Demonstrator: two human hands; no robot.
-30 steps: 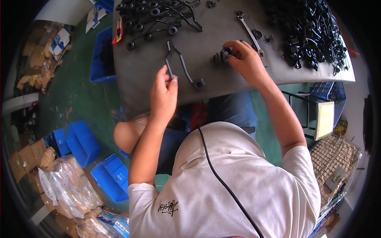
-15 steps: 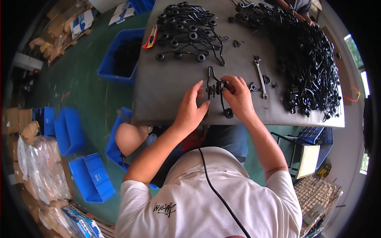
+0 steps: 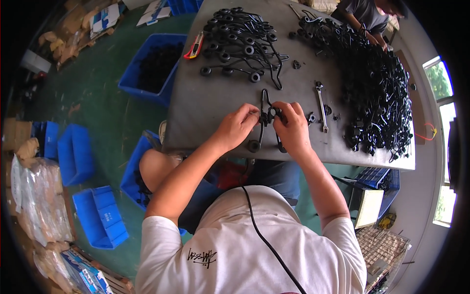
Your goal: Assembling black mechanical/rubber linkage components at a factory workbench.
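Observation:
Above the near part of the table [image 3: 220,105], both my hands hold a bent black metal rod part [image 3: 265,98] with round black rings and a wheel-like end. My left hand [image 3: 237,126] pinches it from the left side, thumb and fingertips together at its middle. From the right, my right hand [image 3: 292,128] grips the same middle section, its fingers covering part of it. The lower end of the part hangs near the table's front edge. Just right of my right hand lie small black rings [image 3: 312,117] and an open-ended wrench [image 3: 322,108].
Similar black rod parts [image 3: 249,49] lie in rows at the far left, beside a red-and-yellow utility knife [image 3: 194,45]. A large heap of black parts [image 3: 377,98] covers the right side. Another person [image 3: 360,17] works behind it. Blue bins [image 3: 128,81] stand on the green floor.
My left hand has closed from an open, spread pose onto the rod part. My right hand keeps its grip. The part has turned somewhat, and the whole view has shifted slightly.

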